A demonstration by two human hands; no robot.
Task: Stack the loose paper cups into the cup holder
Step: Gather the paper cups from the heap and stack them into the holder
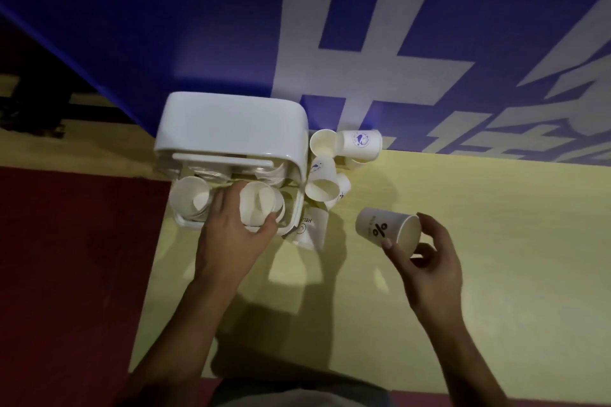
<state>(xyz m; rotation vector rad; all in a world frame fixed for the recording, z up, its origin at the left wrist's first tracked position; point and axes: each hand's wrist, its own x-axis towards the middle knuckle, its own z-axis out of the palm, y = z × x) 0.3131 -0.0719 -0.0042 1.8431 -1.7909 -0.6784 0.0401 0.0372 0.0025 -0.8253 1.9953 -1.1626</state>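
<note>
Cupping cups (386, 231) — both hands (231, 228) curled

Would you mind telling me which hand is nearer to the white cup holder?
The left hand: it grips a cup inside the cup holder. The right hand is off to the holder's right, holding a percent-sign cup.

cup holder (228, 122): glossy white plastic | cups (385, 228): matt paper

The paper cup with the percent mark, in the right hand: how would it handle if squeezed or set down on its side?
The percent-mark cup is probably light: the right hand holds it by fingertips. Thin paper walls would likely dent under a hard grip. Laid sideways on the table, its taper would probably roll it in a curve.
</note>
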